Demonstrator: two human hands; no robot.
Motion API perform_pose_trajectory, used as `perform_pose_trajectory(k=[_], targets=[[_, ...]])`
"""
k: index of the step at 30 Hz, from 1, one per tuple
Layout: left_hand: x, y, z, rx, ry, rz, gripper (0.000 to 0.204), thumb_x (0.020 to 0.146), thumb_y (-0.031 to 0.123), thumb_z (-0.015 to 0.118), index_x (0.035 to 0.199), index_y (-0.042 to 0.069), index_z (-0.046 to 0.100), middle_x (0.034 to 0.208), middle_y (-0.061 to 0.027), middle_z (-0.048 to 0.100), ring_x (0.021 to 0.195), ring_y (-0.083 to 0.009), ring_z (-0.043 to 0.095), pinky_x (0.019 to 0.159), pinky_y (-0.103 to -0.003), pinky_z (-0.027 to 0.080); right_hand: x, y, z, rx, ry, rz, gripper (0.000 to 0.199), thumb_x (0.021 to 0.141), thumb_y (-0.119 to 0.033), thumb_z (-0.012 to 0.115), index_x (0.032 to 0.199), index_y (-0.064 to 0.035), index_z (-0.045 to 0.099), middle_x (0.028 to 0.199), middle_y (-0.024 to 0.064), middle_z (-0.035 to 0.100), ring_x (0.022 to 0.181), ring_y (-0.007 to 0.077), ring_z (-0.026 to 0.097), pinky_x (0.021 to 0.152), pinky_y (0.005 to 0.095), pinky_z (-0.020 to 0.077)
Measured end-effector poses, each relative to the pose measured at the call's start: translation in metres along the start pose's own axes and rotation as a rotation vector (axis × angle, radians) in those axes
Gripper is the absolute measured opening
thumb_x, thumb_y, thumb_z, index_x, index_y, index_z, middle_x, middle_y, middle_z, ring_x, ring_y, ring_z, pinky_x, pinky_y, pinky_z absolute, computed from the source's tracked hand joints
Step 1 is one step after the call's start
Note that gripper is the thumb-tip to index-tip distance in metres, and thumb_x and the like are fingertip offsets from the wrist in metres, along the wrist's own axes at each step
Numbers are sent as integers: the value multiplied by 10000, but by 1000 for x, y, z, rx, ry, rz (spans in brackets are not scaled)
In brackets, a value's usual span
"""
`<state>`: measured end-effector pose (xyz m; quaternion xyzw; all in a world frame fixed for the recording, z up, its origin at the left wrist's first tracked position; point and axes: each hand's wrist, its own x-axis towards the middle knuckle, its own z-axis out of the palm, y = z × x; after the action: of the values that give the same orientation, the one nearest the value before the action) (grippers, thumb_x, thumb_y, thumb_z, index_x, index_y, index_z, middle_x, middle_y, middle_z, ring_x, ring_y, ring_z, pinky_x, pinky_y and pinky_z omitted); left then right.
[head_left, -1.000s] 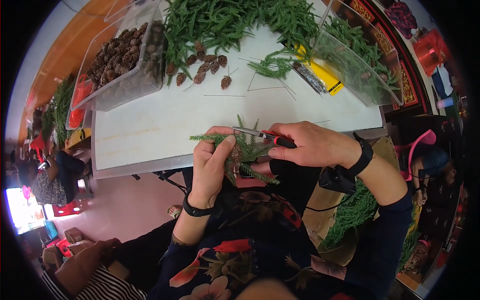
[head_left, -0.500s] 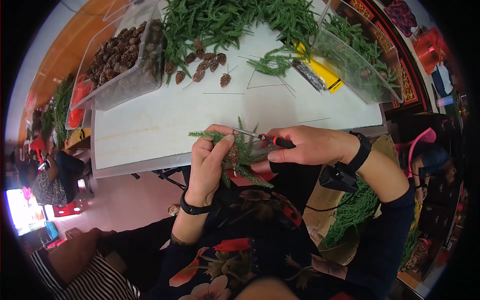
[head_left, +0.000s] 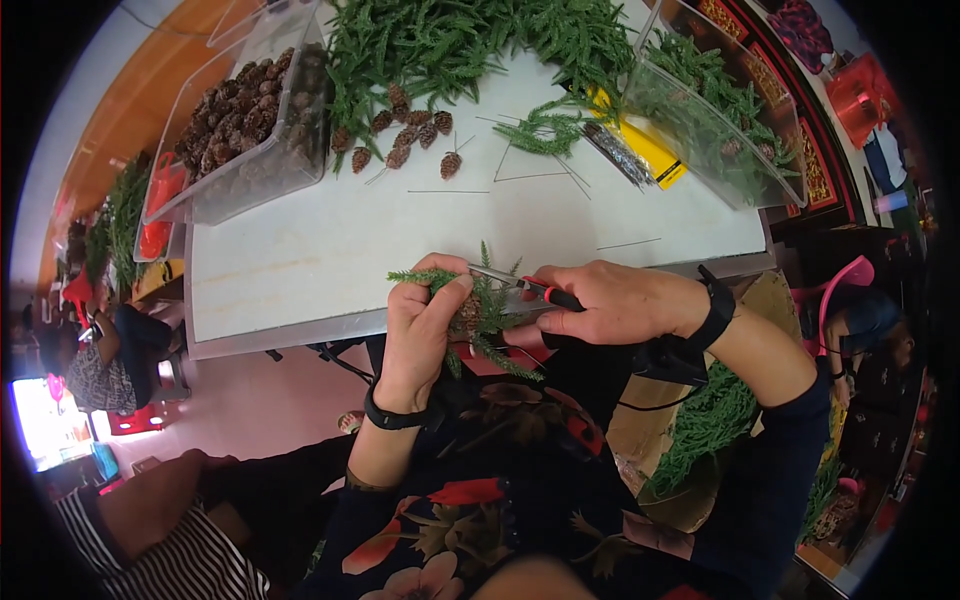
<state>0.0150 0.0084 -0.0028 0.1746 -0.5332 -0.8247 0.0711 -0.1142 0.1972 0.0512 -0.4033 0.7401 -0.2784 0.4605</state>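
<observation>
Just in front of the table's near edge, my left hand (head_left: 418, 318) grips a green artificial pine sprig (head_left: 494, 318) between thumb and fingers. A brown pine cone (head_left: 468, 316) sits among its needles, beside my thumb. My right hand (head_left: 615, 303) is closed around long-nose pliers (head_left: 550, 292) with red and black handles. Their metal jaws reach left to the top of the sprig at my left fingertips. Whether the jaws grip a wire there is too small to tell.
On the white table (head_left: 300, 270) lie loose pine cones (head_left: 398, 157), thin wires (head_left: 448, 192), a wire bundle (head_left: 617, 155) on a yellow packet (head_left: 652, 150), and piled green sprigs (head_left: 440, 45). Clear bins hold cones (head_left: 235, 115) and greenery (head_left: 700, 90). A box of greenery (head_left: 712, 425) stands lower right.
Both hands have shifted slightly right and down with the sprig and pliers. The pliers' tips stay at the top of the sprig.
</observation>
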Motion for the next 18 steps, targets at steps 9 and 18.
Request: perform_pose_trajectory(k=[9, 18], targets=[[-1, -3, -5, -65, -44, -58, 90, 927, 30, 557, 1011, 14, 586, 870, -3, 619, 749, -51, 548, 672, -207, 447, -5, -6, 8, -300, 200, -1, 298, 859, -264, 610, 973, 8, 564, 769, 208, 659, 760, 414, 641, 696, 488, 500], [2, 0, -4, -86, -14, -102, 122, 930, 48, 556, 1047, 20, 577, 905, -15, 632, 803, -79, 588, 716, -225, 473, -4, -16, 18, -452, 331, -10, 241, 833, -175, 630, 996, -11, 565, 747, 195, 643, 719, 425, 620, 636, 486, 486]])
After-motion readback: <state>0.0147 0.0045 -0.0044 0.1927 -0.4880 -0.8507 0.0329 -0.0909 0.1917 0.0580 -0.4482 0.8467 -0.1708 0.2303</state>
